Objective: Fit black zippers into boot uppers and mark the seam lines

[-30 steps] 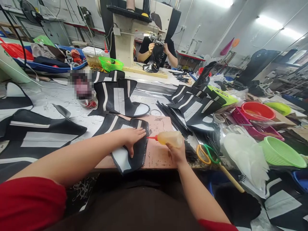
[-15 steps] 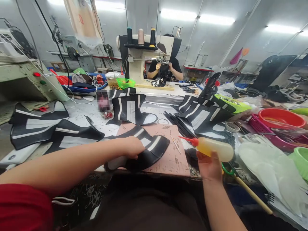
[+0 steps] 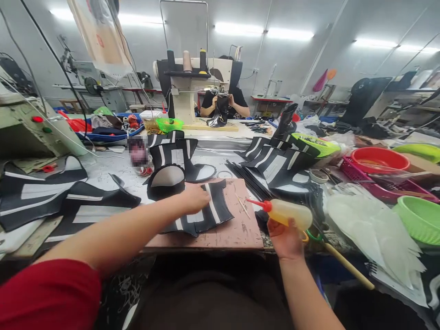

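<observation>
My left hand (image 3: 195,200) is closed on a black boot upper (image 3: 216,211) with white strips and a pale panel. The piece lies on a pink board (image 3: 240,233), its curved toe part with a white lining rising at the left; my fingertips are partly hidden. My right hand (image 3: 287,238) holds a squeeze bottle (image 3: 290,213) of yellowish liquid, fingers wrapped beneath it. Its red nozzle points left, over the board's right edge and apart from the upper. A thin pale stick (image 3: 243,206) rests on the board.
More boot uppers (image 3: 103,206) lie at the left, behind the board and at right. Black strips (image 3: 248,187) are bundled beside the board. Right stand a red basin (image 3: 380,158), a green basket (image 3: 419,220) and white sheets (image 3: 371,229). Opposite, a person works at a sewing machine (image 3: 184,94).
The boot upper has been turned and spread flatter on the board, its toe part now toward the back left. My left hand moved with it. The bottle stays in my right hand.
</observation>
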Tool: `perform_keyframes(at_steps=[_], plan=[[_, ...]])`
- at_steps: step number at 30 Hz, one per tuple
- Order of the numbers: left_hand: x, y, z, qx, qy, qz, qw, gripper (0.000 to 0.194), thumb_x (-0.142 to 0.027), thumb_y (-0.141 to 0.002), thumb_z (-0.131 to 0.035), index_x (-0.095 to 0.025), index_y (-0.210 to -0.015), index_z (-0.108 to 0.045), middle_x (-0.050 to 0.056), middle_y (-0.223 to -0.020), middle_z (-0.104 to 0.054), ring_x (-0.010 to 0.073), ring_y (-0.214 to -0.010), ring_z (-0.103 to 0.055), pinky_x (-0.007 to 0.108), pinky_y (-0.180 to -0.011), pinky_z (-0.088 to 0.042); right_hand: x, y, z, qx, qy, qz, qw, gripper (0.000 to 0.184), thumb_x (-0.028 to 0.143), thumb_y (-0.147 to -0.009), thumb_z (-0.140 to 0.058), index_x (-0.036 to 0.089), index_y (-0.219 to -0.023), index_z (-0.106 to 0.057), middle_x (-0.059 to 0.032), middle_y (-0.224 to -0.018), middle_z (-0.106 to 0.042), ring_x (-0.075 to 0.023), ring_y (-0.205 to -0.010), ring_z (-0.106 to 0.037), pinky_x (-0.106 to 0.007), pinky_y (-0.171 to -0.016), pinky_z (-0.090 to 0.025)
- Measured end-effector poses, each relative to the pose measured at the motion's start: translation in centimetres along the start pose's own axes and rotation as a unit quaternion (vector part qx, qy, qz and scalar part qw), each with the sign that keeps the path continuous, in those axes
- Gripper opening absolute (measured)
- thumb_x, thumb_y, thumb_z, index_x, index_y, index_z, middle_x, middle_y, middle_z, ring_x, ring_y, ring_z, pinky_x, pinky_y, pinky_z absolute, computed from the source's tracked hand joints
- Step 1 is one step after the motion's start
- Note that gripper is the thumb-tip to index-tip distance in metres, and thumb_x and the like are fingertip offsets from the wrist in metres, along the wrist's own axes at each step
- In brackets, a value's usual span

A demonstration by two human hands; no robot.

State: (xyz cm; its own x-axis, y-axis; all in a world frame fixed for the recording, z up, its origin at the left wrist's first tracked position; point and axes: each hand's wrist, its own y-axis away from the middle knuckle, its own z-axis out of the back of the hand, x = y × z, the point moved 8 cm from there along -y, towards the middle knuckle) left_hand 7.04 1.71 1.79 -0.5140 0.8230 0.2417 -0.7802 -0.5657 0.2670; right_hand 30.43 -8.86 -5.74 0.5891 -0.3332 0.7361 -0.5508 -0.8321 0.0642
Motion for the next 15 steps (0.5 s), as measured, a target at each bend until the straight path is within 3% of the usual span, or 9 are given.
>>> perform_keyframes(at_steps=[2,5,9,15], plan=[[-1.5,-1.9,-0.4,-0.009,0.011,0.025,1.000,0.043,-0.039,-0.083,-0.046,-0.009,-0.112,-0.055,0.020,-0.117,-0.056,0.0284,-0.112,-0.050,0.040,-0.093,-0.036,-0.7,-0.1,-0.8,0.008,0.009,-0.013,1.000,0.043,0.042,-0.059,-0.073,0.021,-0.095,-0.059,-0.0008,-0.082,-0.068,-0.0148,-0.064,-0.064,-0.027,-0.052,-0.054],[-2.9,-3.0,-1.7,0.003,0.026,0.032,0.999,0.068,-0.056,-0.076,-0.051,-0.007,-0.122,-0.048,0.024,-0.133,-0.040,0.0344,-0.127,-0.032,0.046,-0.099,-0.028,-0.8,-0.2,-1.9,0.010,0.028,-0.009,1.000,0.049,0.040,-0.058,-0.073,0.023,-0.101,-0.058,-0.0007,-0.084,-0.067,-0.0151,-0.069,-0.064,-0.026,-0.055,-0.054],[-4.2,-2.3,-3.1,0.025,0.048,-0.021,0.998,0.074,-0.058,-0.062,-0.064,-0.011,-0.118,-0.054,0.021,-0.131,-0.043,0.0343,-0.128,-0.030,0.044,-0.103,-0.024,0.0,-0.7,-2.8,0.011,0.116,0.052,0.992,0.057,0.038,-0.056,-0.074,0.022,-0.107,-0.055,-0.0033,-0.092,-0.066,-0.0181,-0.077,-0.063,-0.030,-0.059,-0.054],[-5.1,-2.4,-3.2,0.027,0.056,-0.028,0.998,0.076,-0.062,-0.062,-0.063,-0.008,-0.115,-0.054,0.029,-0.128,-0.043,0.0410,-0.124,-0.034,0.052,-0.099,-0.022,-0.7,-2.0,-3.9,-0.046,0.286,0.137,0.947,0.061,0.041,-0.050,-0.077,0.015,-0.100,-0.054,-0.0062,-0.094,-0.063,-0.0218,-0.083,-0.061,-0.043,-0.076,-0.051]])
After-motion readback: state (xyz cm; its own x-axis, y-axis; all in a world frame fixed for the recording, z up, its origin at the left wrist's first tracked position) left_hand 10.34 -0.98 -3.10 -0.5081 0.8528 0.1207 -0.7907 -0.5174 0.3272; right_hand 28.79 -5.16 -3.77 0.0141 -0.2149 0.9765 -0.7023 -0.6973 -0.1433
